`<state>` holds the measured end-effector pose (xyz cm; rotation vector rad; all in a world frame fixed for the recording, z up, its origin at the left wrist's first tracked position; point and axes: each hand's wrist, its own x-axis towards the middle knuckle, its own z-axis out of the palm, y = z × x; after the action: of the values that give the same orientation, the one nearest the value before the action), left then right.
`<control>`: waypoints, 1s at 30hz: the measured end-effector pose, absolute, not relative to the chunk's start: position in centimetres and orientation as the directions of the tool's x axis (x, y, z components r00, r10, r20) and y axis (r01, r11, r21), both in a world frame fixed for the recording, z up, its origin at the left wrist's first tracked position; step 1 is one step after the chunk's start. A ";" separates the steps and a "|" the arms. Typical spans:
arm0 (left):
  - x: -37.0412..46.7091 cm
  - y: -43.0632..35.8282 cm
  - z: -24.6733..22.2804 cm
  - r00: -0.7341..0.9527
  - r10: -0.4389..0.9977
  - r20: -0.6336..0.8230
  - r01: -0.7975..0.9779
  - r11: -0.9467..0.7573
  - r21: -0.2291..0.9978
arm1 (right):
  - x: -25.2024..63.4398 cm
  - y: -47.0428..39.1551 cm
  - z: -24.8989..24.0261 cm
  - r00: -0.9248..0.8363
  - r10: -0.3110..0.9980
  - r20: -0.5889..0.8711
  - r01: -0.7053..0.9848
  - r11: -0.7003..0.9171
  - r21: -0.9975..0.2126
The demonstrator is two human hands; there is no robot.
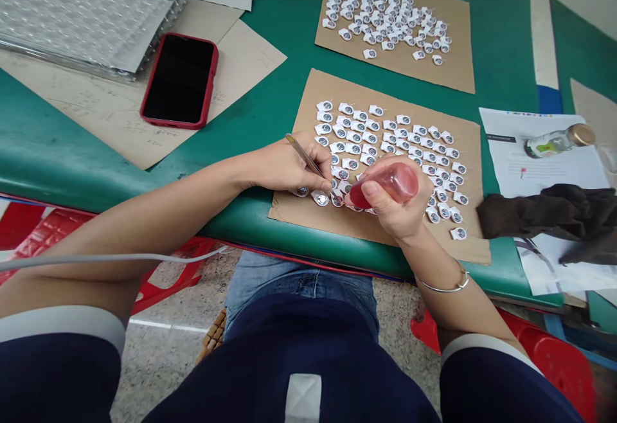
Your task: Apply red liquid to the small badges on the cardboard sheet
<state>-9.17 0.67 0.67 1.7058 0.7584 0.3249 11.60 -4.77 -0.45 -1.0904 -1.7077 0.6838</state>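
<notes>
My left hand point(301, 164) is closed on a pair of metal tweezers point(304, 155), tips down among small round parts with white tabs point(354, 137). My right hand point(402, 207) is wrapped round a small squeeze bottle of red liquid point(385, 185), tilted with its nozzle low and to the left, close to the tweezer tips. Both hands are over the near edge of a cardboard sheet point(308, 214), where the parts lie in rough rows. Some parts are hidden beneath my hands.
A second cardboard sheet point(457, 69) with many similar parts lies farther back. At left are a red-cased phone point(180, 80) and bubble-textured plastic packaging point(81, 15). At right, a small glass bottle point(559, 140) and dark cloth point(544, 214) rest on printed paper point(506, 146).
</notes>
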 end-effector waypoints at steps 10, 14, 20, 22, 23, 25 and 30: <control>-9.3 0.8 0.4 0.755 0.635 -0.161 0.320 -0.143 0.937 | 11.6 -4.8 -0.5 -0.138 0.893 0.427 0.343 0.448 -0.826; -9.3 0.7 0.3 0.754 0.640 -0.150 0.303 -0.135 0.943 | 11.5 -4.8 -0.5 -0.134 0.888 0.440 0.313 0.459 -0.831; -9.3 0.7 0.4 0.752 0.637 -0.170 0.303 -0.105 0.947 | 11.4 -4.7 -0.5 -0.138 0.882 0.450 0.306 0.470 -0.828; -9.3 0.7 0.4 0.750 0.637 -0.177 0.305 -0.095 0.948 | 11.5 -4.7 -0.6 -0.141 0.882 0.449 0.310 0.470 -0.826; -9.3 0.7 0.4 0.749 0.638 -0.180 0.305 -0.091 0.948 | 11.5 -4.7 -0.6 -0.143 0.884 0.446 0.315 0.468 -0.826; -9.3 0.6 0.3 0.743 0.644 -0.182 0.306 -0.084 0.948 | 11.5 -4.7 -0.6 -0.148 0.887 0.438 0.331 0.462 -0.823; -9.2 0.5 0.5 0.726 0.661 -0.188 0.307 -0.067 0.949 | 11.4 -4.7 -0.5 -0.159 0.880 0.446 0.354 0.473 -0.807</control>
<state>-9.20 0.54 0.45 1.6625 0.7866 0.3473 11.38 -4.69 -0.54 -1.0587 -1.7324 0.6671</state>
